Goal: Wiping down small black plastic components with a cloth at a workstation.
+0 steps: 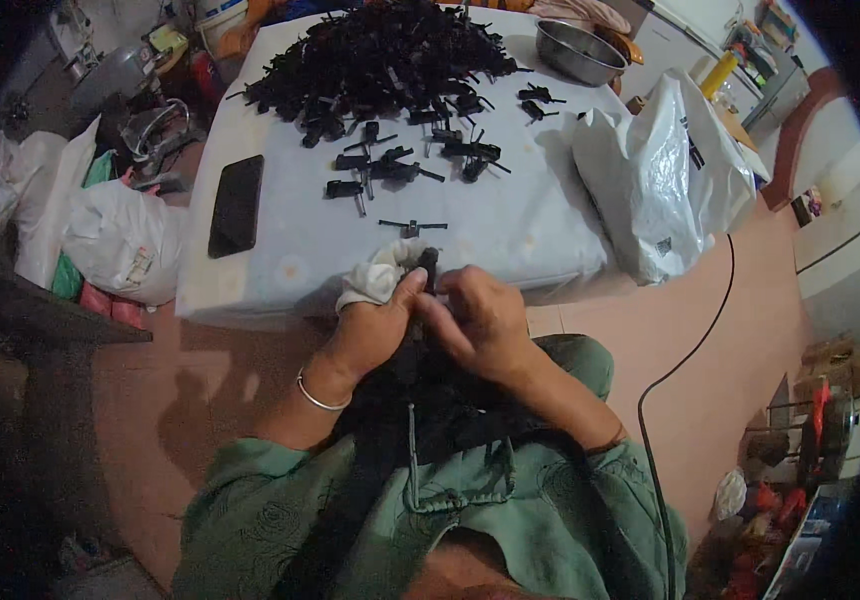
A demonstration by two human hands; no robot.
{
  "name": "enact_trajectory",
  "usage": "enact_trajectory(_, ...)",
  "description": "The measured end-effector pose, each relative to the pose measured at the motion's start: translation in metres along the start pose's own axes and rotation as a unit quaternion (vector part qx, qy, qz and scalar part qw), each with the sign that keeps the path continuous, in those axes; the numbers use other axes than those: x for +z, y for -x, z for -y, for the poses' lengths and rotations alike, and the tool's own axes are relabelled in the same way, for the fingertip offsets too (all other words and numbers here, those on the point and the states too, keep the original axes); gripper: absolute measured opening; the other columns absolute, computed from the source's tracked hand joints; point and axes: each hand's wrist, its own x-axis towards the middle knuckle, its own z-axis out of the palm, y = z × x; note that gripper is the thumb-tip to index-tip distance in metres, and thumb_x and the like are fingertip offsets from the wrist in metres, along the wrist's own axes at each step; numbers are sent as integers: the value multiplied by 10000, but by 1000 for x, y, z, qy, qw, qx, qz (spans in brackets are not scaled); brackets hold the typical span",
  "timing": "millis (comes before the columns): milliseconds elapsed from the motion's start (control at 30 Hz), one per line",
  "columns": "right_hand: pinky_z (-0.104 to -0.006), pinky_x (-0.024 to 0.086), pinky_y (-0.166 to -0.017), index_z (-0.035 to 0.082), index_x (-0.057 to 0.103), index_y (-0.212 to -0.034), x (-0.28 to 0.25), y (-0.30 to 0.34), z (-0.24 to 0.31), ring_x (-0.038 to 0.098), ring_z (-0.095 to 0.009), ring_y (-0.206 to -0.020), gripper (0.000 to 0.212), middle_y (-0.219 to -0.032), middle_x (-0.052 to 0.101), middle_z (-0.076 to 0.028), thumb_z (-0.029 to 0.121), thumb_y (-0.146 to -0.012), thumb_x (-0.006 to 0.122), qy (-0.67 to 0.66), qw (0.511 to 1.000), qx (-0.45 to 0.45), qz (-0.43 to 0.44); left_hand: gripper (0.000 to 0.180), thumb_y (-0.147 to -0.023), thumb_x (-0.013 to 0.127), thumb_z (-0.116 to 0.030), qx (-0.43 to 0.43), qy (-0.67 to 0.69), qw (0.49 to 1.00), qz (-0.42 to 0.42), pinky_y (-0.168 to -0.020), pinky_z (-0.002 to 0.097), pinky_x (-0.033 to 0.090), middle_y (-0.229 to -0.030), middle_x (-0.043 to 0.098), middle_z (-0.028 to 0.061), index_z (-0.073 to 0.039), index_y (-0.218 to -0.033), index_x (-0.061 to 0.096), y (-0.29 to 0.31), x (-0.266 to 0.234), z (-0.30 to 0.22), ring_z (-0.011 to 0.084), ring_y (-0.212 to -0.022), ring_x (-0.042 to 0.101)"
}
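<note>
My left hand, its fingers wrapped in a white cloth or glove, grips a small black plastic part at the table's near edge. Against the same part, the fingers of my right hand are bent and pressed close; whether they pinch a piece of it is hidden. Just beyond my hands lies a single black part with thin arms out to both sides. Farther back, several similar black parts are scattered in front of a large heap of them.
A black phone rests on the white-covered table at the left. White plastic bag and metal bowl occupy the right side. A black cable runs across the floor at right; stuffed bags stand left of the table.
</note>
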Motion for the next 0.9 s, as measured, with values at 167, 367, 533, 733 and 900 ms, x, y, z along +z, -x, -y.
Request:
enact_trajectory(167, -315, 398, -463, 22, 512, -788, 12, 0, -16, 511, -236, -513, 111, -611, 511, -109, 70, -762, 608, 17, 997, 20, -66, 242, -838, 495, -24, 83, 55, 995, 6, -567, 181, 442, -867, 548, 17, 4, -1077, 469, 7, 6, 1, 47, -697, 503)
enact_trajectory(367, -292, 370, -475, 7, 499, -757, 7, -3, -22, 417, -126, -511, 137, -595, 461, -79, 111, -843, 521, -125, 984, 124, 15, 288, -810, 522, -11, 53, 33, 998, 33, -554, 186, 449, -878, 547, 27, 8, -1089, 455, 8, 2, 3, 49, -697, 514)
enact_trajectory(533, -287, 362, -494, -4, 489, -738, 3, 0, -26, 365, -124, -521, 208, -549, 428, -59, 148, -878, 475, -137, 979, 119, 88, 227, -788, 534, -13, 15, -24, 1000, -10, -564, 226, 462, -787, 569, 55, 11, -1013, 515, 6, 5, -6, 98, -683, 551)
enact_trajectory(733, -273, 336, -483, 1, 466, -685, 19, 9, -28, 354, -95, -541, 288, -535, 394, -20, 196, -896, 459, -149, 960, 219, 96, 199, -731, 548, -18, 258, -330, 907, -48, -642, 304, 469, -803, 579, 161, 32, -924, 553, 0, 7, 5, 264, -716, 593)
enact_trajectory(900, -249, 344, -497, 2, 490, -714, 12, 2, -20, 377, -70, -566, 264, -572, 430, -10, 200, -888, 480, -245, 923, 268, 129, 257, -754, 542, -28, 211, -204, 955, -52, -606, 293, 456, -766, 571, 127, 15, -1005, 509, 5, 5, 15, 229, -674, 578)
